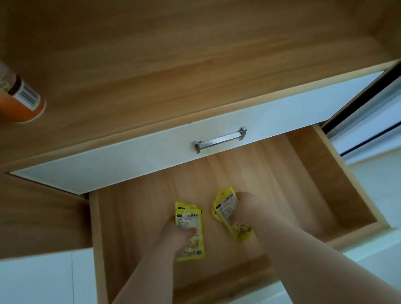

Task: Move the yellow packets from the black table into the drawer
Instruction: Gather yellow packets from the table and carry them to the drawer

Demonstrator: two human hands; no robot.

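Observation:
Both my hands reach down into an open wooden drawer. My left hand grips a small stack of yellow packets low over the drawer floor, left of centre. My right hand grips a second bunch of yellow packets, fanned and tilted, just right of the first bunch. Whether the packets touch the drawer floor cannot be told. The black table is out of view.
Above the open drawer sits a shut white drawer front with a metal handle. An orange and white bottle lies on the wooden cabinet top at the left. White tiled floor shows on both sides.

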